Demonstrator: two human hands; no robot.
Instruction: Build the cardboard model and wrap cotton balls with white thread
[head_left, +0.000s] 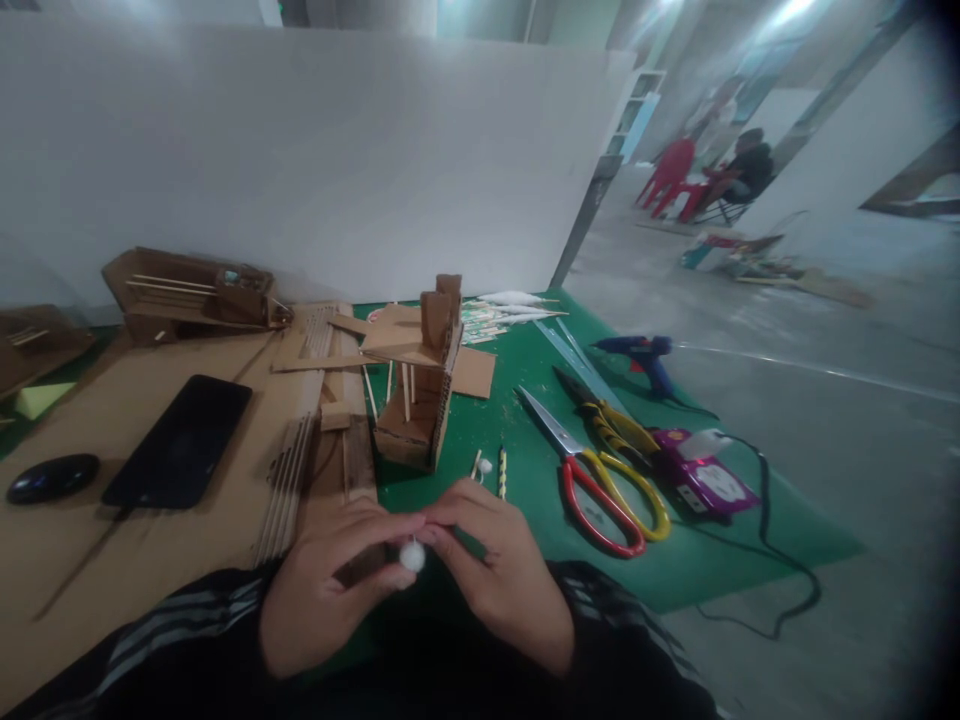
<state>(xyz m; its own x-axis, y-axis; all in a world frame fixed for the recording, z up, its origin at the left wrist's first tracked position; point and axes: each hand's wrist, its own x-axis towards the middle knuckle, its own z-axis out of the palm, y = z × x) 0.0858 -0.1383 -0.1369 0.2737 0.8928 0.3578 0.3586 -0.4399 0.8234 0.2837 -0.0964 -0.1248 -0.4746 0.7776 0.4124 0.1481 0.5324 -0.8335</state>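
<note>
The left hand [322,580] has a small white ball [412,557] between thumb and finger, on the near side of the cardboard stand [409,440]; the right hand [502,575] has its fingertips pinched together beside the ball, but I cannot tell what they grip; another ball [485,466] lies near the stand, to its right; the scissors [571,452] lie farther right of the stand; the phone [178,440] is left of it.

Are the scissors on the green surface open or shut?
The scissors look shut: their blades lie together in one narrow taper, with no gap showing between them.
</note>
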